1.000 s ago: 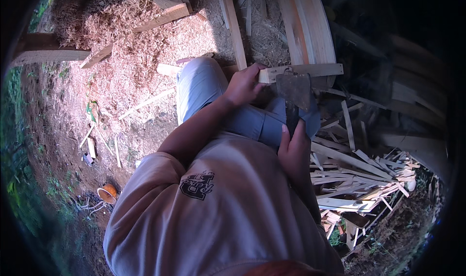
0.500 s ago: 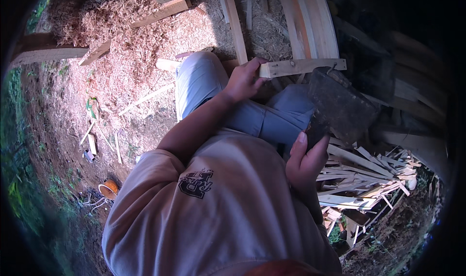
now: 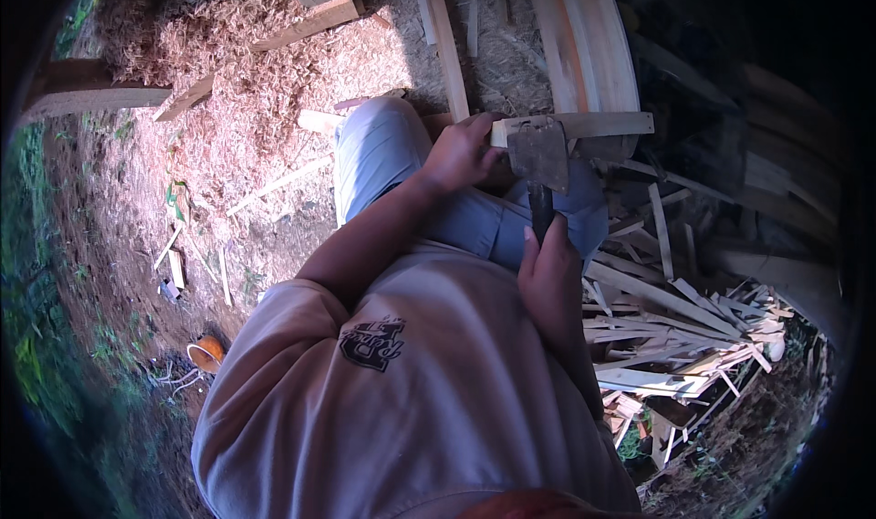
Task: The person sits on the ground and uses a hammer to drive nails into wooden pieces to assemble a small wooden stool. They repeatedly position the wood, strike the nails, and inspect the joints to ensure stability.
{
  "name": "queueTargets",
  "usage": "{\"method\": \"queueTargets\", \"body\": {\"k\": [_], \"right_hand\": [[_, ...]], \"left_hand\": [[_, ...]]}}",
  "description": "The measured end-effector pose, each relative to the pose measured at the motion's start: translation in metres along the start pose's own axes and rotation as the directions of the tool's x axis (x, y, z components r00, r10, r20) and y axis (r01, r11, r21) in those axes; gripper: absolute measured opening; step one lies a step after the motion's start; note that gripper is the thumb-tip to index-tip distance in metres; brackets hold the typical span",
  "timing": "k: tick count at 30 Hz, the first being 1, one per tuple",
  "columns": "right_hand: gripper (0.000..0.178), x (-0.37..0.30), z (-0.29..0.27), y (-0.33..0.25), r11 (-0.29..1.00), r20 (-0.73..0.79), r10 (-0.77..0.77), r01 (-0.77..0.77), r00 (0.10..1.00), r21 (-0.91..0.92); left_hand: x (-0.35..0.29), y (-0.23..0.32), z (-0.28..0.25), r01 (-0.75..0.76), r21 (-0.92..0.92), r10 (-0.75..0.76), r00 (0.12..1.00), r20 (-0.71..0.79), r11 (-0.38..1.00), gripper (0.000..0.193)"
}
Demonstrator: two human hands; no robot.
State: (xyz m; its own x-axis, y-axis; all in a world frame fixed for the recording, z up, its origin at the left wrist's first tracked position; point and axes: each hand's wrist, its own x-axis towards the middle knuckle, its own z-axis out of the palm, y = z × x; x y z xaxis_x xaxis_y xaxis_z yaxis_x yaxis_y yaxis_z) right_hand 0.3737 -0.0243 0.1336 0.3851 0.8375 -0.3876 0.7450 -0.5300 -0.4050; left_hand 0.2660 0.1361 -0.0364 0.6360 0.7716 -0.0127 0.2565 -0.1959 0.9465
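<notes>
At the far left, rough brown soil (image 3: 109, 236) carries a rounded orange container (image 3: 206, 354), tipped on its side; above it spreads a loose, curly bed of wood shavings (image 3: 246, 72), pale where the sun falls. Nearer the middle, smooth grey trousers (image 3: 374, 154) cover the bent legs.

The left hand (image 3: 459, 157) has its grip closed on the near end of a wooden bar (image 3: 607, 125), which lies just above the legs. From that grip the bar reaches rightward, its long axis running across the view and rising only slightly; it is straight, squared and pale. The left hand is the nearer to its end; the right is below the bar.

Across the bar's left part stands a hatchet (image 3: 540, 154), its flat, dull, dark metal head upward; whether its edge touches the wood I cannot tell. Below, the right hand (image 3: 551, 265) wraps its dark handle, grip pressed together. Farther right, thin, splintery offcuts (image 3: 675, 314) pile up in a tangle.
</notes>
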Motion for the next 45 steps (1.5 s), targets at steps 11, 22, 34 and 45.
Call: {"method": "queueTargets", "body": {"k": [11,22,34,45], "right_hand": [[0.039,-0.008,-0.006,-0.008,0.998,-0.170,-0.023,0.032,0.985,0.050],[0.033,0.010,0.001,0.004,0.998,-0.069,-0.053,0.050,0.996,-0.042],[0.042,-0.006,-0.014,0.004,0.999,-0.076,0.004,-0.006,0.997,-0.031],[0.047,0.000,-0.010,0.005,0.998,-0.005,0.065,-0.065,0.998,-0.001]], "left_hand": [[0.008,-0.010,0.005,-0.162,0.005,0.162,0.977,-0.138,0.987,0.039],[0.008,-0.012,0.008,-0.161,-0.004,0.159,0.977,-0.141,0.987,0.047],[0.010,-0.004,0.005,-0.121,-0.023,0.117,0.985,-0.127,0.992,0.046],[0.003,-0.014,0.018,-0.136,-0.015,0.133,0.984,-0.119,0.991,0.045]]}}
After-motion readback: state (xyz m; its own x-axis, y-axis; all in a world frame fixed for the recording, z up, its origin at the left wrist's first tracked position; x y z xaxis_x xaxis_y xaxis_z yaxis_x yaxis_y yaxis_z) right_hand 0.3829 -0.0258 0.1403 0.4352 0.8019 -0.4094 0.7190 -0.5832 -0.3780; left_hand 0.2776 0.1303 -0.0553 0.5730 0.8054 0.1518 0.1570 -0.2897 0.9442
